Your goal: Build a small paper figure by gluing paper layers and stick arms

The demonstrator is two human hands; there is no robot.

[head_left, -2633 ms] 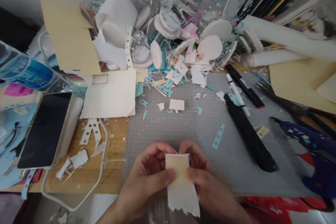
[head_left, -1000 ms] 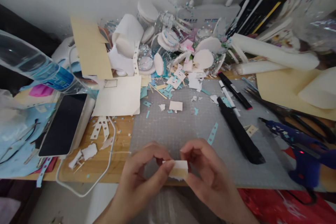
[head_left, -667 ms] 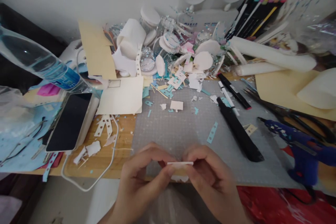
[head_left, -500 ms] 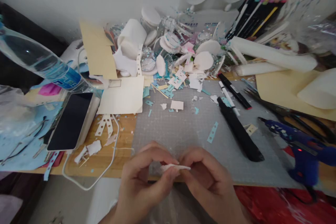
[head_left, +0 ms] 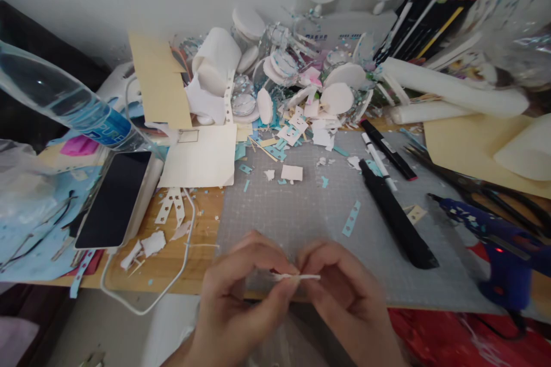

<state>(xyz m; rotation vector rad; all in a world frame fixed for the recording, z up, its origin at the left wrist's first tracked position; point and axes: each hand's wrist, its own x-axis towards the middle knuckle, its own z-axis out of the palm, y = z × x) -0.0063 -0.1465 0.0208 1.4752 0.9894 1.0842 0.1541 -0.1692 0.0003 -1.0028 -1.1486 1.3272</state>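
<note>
Just over the near edge of the grey cutting mat (head_left: 275,212), my left hand (head_left: 245,292) and my right hand (head_left: 344,292) meet fingertip to fingertip. Between them is a small, thin white piece (head_left: 310,277), seen nearly edge-on, that looks like paper. Thumb and forefinger of each hand pinch it, hiding its middle. On the mat beyond the hands lie a small white rectangle of paper (head_left: 292,172), a torn white scrap (head_left: 269,175) and a light blue punched strip (head_left: 352,218).
A black pouch-like object (head_left: 396,215), two pens, scissors (head_left: 486,189) and a blue glue gun (head_left: 495,241) with a red light lie right. Left are a phone (head_left: 114,200), a looping white cable (head_left: 144,304) and a tilted water bottle (head_left: 55,92). White discs and paper scraps pile up behind.
The white piece has turned flatter, showing more of a thin edge. Both hands have shifted very slightly right, still pinching it. The view has moved a little.
</note>
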